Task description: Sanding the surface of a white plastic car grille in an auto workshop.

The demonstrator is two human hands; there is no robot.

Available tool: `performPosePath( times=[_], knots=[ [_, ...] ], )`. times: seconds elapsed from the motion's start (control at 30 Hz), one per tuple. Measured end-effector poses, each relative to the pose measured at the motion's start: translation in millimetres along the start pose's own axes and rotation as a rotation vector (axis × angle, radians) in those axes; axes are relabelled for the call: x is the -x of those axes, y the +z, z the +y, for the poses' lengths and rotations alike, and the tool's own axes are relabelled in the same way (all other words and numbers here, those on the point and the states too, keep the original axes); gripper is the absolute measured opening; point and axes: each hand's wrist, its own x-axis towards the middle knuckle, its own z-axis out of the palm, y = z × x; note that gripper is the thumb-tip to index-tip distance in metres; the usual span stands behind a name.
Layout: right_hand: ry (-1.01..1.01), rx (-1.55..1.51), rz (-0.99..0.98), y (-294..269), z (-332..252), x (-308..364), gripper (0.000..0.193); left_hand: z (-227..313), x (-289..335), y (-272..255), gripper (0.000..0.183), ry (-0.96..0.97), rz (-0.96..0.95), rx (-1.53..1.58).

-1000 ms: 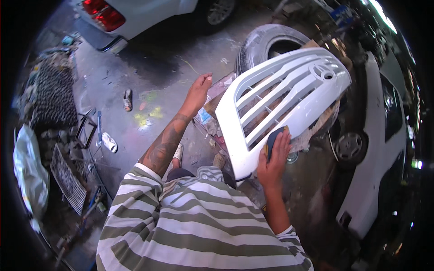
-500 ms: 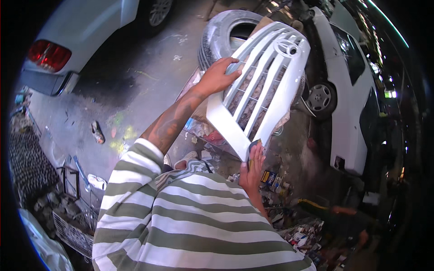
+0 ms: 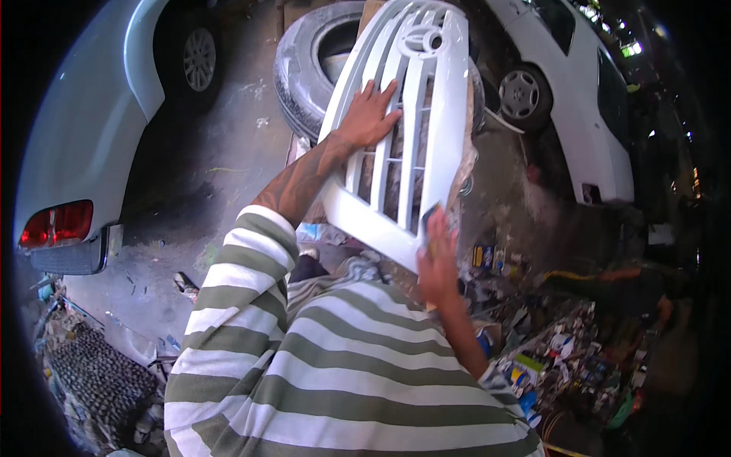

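A white car grille [image 3: 449, 114] with long slats and a round emblem ring lies in front of me, its narrow corner toward my body. My left hand [image 3: 371, 119] rests on the slats near the grille's left side, fingers spread and nothing held. At the near right corner, my right hand [image 3: 438, 263] presses a small dark piece of sandpaper [image 3: 431, 213] against the white frame. The fingers lie together and cover most of that piece; the hand is slightly blurred.
A dusty tire [image 3: 293, 72] lies beyond the grille, partly under it. White vehicles stand at left [image 3: 91, 99] and right [image 3: 586, 122]. Cluttered cans and scraps [image 3: 563, 343] cover the ground at lower right. A dark textured mat [image 3: 99, 373] is at lower left.
The view has shifted, so the grille appears farther left and higher. My left hand has moved inward onto the slats, fingers more spread. My right hand has slid up along the right edge.
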Motion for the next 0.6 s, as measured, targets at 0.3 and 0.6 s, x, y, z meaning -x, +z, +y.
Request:
performPosePath(
  times=[0.3, 0.6],
  knots=[
    [0.171, -0.074, -0.003, 3, -37, 3, 0.066, -8, 1, -7, 0.071, -0.024, -0.075, 0.033],
    [0.238, 0.033, 0.012, -6, -49, -54, 0.065, -20, -4, 11, 0.055, 0.156, 0.128, 0.087]
  ],
)
